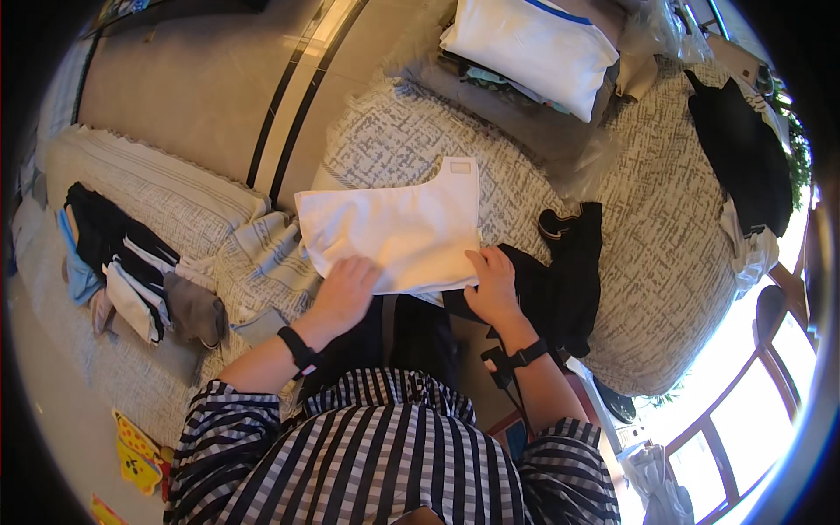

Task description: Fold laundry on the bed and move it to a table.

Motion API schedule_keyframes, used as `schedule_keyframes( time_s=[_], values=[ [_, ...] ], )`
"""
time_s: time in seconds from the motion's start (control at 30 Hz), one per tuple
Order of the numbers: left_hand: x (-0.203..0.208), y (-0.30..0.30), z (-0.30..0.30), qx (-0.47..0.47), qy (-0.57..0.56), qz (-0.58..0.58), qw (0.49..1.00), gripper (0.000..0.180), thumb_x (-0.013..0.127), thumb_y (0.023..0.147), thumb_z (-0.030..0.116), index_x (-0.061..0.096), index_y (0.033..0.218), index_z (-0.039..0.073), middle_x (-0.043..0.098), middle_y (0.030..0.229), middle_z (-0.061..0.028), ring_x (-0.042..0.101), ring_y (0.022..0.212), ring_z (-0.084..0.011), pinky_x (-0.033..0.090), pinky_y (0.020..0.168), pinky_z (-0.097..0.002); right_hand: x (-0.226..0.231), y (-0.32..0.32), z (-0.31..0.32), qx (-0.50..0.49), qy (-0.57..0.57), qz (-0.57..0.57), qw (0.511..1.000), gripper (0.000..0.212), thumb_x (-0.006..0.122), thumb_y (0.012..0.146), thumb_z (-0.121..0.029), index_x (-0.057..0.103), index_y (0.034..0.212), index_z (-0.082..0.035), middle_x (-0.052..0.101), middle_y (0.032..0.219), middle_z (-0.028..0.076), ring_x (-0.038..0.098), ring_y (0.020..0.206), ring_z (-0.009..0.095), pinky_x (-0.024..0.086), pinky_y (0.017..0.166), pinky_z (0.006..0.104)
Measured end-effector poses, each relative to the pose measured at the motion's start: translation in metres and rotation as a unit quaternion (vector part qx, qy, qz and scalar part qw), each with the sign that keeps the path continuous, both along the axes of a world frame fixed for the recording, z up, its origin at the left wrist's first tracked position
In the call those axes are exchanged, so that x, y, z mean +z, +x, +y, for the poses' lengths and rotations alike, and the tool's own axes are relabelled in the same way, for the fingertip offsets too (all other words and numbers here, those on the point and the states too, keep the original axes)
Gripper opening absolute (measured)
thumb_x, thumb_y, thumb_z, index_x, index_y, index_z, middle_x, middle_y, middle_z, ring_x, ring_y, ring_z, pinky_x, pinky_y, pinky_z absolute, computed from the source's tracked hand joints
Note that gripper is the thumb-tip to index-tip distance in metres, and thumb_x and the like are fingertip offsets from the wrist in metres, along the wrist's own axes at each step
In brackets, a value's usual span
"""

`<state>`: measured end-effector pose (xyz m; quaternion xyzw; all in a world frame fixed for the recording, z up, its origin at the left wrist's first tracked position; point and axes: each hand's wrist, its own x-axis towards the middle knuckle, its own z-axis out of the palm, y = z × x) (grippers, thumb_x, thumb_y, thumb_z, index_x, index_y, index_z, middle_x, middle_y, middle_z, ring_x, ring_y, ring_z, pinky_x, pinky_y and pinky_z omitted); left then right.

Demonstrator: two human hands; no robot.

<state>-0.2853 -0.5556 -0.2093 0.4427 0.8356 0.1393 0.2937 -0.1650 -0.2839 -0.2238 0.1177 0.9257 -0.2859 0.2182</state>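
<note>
A white shirt [394,229], folded over with a curved neckline and a small pale label at its far right corner, lies spread in front of me on the patterned sofa cover. My left hand [352,287] rests on its near left part, fingers laid out over the cloth. At the near right corner, my right hand [493,284] has its thumb and fingers closed on the shirt's edge. The underside of that grip is hidden. Just right of this hand lies a crumpled black garment [573,280].
Folded clothes with a white blue-edged shirt [534,48] on top are stacked at the back. Dark, grey and blue clothes [144,262] lie on the left seat. A black garment [739,144] hangs over the right side. A yellow patterned item [137,453] is at lower left.
</note>
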Motion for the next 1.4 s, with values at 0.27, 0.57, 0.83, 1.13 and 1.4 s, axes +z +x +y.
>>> schedule_keyframes(
  time_s=[0.27, 0.57, 0.83, 1.13, 1.4],
  values=[
    [-0.041, 0.009, 0.087, -0.006, 0.062, -0.035, 0.997, 0.079, 0.073, 0.069, 0.034, 0.039, 0.138, 0.016, 0.027, 0.149, -0.0129, 0.024, 0.138, -0.0314, 0.018, 0.108, -0.0592, -0.060, -0.087, 0.036, -0.338, -0.080, -0.052, 0.936, 0.055, 0.072, 0.074, -0.025, 0.052, 0.117, 0.001, 0.058, 0.110, 0.023, 0.056, 0.102, 0.038, 0.046, 0.086, 0.0431],
    [-0.053, 0.008, 0.098, -0.003, 0.130, -0.052, 0.990, 0.079, 0.070, 0.070, 0.043, 0.040, 0.138, 0.017, 0.025, 0.150, -0.0132, 0.022, 0.139, -0.0309, 0.017, 0.109, -0.0580, -0.085, -0.133, 0.059, -0.343, -0.169, -0.119, 0.916, 0.026, 0.071, 0.074, -0.013, 0.059, 0.093, 0.000, 0.065, 0.082, 0.012, 0.061, 0.071, 0.026, 0.048, 0.065, 0.0341],
    [-0.063, -0.008, 0.111, 0.012, 0.125, -0.003, 0.992, 0.068, 0.065, 0.077, 0.043, 0.044, 0.133, 0.012, 0.037, 0.141, -0.0137, 0.028, 0.135, -0.0311, 0.018, 0.110, -0.0545, -0.045, -0.122, 0.041, -0.074, -0.096, 0.073, 0.990, 0.011, 0.059, 0.073, 0.000, 0.059, 0.084, -0.004, 0.061, 0.078, 0.008, 0.058, 0.078, 0.027, 0.046, 0.070, 0.0338],
    [-0.032, -0.003, 0.078, 0.121, 0.086, 0.009, 0.989, 0.045, 0.064, 0.078, 0.024, 0.053, 0.119, 0.007, 0.048, 0.126, -0.0129, 0.037, 0.127, -0.0338, 0.027, 0.103, -0.0539, -0.039, -0.081, 0.022, 0.163, 0.094, 0.161, 0.969, 0.019, 0.053, 0.075, -0.008, 0.059, 0.093, -0.006, 0.058, 0.092, 0.008, 0.052, 0.097, 0.029, 0.042, 0.084, 0.0401],
    [-0.060, -0.032, -0.062, 0.652, 0.059, -0.149, 0.741, 0.057, 0.071, 0.079, 0.014, 0.045, 0.127, -0.001, 0.056, 0.112, -0.0157, 0.056, 0.100, -0.0229, 0.046, 0.085, -0.0336, -0.026, -0.072, -0.006, 0.131, 0.086, 0.044, 0.987, 0.043, 0.053, 0.077, -0.004, 0.048, 0.120, -0.002, 0.054, 0.097, 0.010, 0.053, 0.093, 0.028, 0.046, 0.081, 0.0366]
  ],
)
